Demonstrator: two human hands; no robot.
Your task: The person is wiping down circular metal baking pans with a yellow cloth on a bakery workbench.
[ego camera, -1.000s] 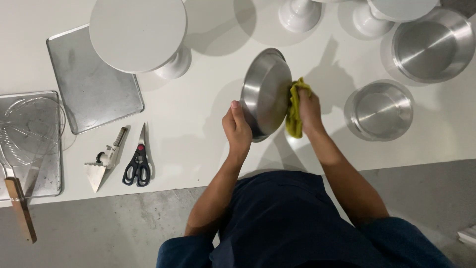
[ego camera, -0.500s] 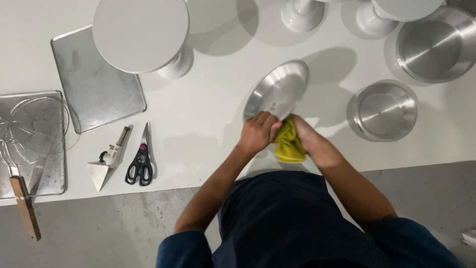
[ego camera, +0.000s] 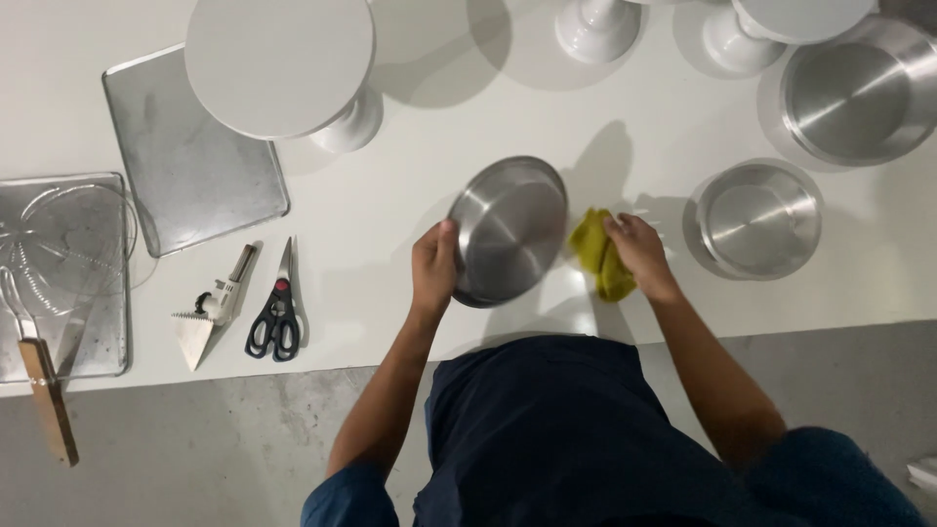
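My hands have come apart since half a second ago, when both were bunched together over the yellow cloth [ego camera: 602,256] at the lower edge of the round steel pan [ego camera: 509,230]. Now my left hand [ego camera: 434,265] has its grip closed on the pan's left rim, holding it tilted above the white desk [ego camera: 410,210] with its inside facing me. My right hand [ego camera: 639,252] has drawn off to the pan's right, its grip bunched on the cloth, just clear of the rim. I judge the wiping is paused between strokes.

Counting: three round steel pans, the one I hold plus two on the desk at right [ego camera: 759,219] [ego camera: 859,88]; three white cake stands [ego camera: 280,66] [ego camera: 597,26] [ego camera: 781,24]; two flat metal trays [ego camera: 185,161] [ego camera: 59,278]; one pair of scissors [ego camera: 276,310]; one cake server [ego camera: 210,314]; one cloth.
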